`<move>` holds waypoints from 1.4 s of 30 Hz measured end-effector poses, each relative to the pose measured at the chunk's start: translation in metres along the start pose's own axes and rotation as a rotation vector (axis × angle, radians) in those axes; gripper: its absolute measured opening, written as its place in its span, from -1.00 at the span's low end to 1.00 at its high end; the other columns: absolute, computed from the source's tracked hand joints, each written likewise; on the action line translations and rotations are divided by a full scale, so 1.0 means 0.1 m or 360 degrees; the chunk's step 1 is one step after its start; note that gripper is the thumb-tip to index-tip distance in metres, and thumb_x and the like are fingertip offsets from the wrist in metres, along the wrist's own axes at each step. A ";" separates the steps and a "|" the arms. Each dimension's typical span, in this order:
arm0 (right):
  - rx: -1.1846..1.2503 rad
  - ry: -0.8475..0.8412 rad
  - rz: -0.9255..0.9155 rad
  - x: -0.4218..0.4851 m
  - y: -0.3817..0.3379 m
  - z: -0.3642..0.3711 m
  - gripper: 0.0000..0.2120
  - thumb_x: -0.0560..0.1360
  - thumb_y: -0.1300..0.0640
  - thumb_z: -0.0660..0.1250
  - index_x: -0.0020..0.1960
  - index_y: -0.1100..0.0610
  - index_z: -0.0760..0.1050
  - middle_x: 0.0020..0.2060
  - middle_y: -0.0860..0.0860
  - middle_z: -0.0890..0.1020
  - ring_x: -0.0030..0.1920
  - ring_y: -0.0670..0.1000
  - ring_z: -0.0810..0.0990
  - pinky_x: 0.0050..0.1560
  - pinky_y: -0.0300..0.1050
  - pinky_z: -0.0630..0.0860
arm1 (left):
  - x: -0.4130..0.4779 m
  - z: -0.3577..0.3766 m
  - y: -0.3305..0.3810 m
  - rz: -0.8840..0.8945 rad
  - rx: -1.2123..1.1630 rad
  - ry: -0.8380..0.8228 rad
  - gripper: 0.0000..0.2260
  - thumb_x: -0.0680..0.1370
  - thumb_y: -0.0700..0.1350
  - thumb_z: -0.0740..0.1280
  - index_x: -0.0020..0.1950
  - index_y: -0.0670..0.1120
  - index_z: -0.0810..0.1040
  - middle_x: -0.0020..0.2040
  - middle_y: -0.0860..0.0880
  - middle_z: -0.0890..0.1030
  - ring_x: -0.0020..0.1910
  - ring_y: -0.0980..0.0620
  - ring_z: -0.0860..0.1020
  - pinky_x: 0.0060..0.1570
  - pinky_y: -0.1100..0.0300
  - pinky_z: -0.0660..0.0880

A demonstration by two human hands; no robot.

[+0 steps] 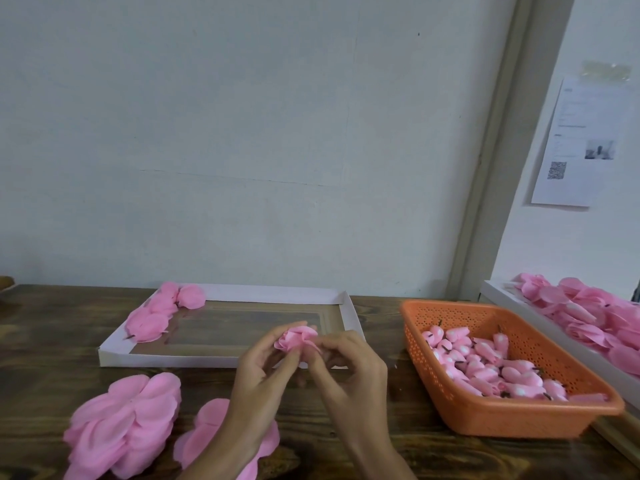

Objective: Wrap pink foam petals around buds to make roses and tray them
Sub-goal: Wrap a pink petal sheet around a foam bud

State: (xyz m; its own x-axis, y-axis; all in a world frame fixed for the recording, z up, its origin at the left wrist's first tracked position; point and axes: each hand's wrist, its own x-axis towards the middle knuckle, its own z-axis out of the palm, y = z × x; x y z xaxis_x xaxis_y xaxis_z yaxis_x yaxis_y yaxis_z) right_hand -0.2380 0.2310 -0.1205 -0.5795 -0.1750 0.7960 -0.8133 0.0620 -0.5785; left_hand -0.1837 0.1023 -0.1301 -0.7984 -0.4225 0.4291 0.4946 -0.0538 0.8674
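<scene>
Above the middle of the worktop (398,448), just before the near wall of the white tray (221,361): one part-wrapped pink rose (297,337), pinched between left hand (263,372) and right hand (346,368), the fingers of both curled onto its petals.
Far left corner of the white tray: finished roses (162,313), several, touching.
Near left corner of the worktop: loose petals (124,420), two stacks side by side.
Right side: orange basket (519,422) holding a heap of buds (485,367).
Right edge: second white tray (502,297), filled with pink flowers, partly out of frame.
</scene>
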 end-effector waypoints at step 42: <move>0.0135 -0.0205 0.0250 -0.02 0.00 0.02 -0.77 0.54 0.02 0.53 0.18 -0.17 0.70 -0.05 -0.14 0.62 0.06 0.02 0.62 -0.08 -0.03 0.62 | 0.04 -0.08 -0.03 -0.0051 0.0003 -0.0047 -0.63 0.45 0.10 0.54 0.25 0.10 0.71 0.05 -0.11 0.76 -0.07 0.07 0.71 -0.19 0.25 0.60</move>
State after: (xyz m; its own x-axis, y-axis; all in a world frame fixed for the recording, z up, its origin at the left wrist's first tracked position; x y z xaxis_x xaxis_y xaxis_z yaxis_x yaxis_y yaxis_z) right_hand -0.2368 0.2292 -0.1222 -0.6831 -0.2941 0.6684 -0.7029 0.0168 -0.7110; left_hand -0.1854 0.0938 -0.1331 -0.8237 -0.3937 0.4080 0.4677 -0.0650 0.8815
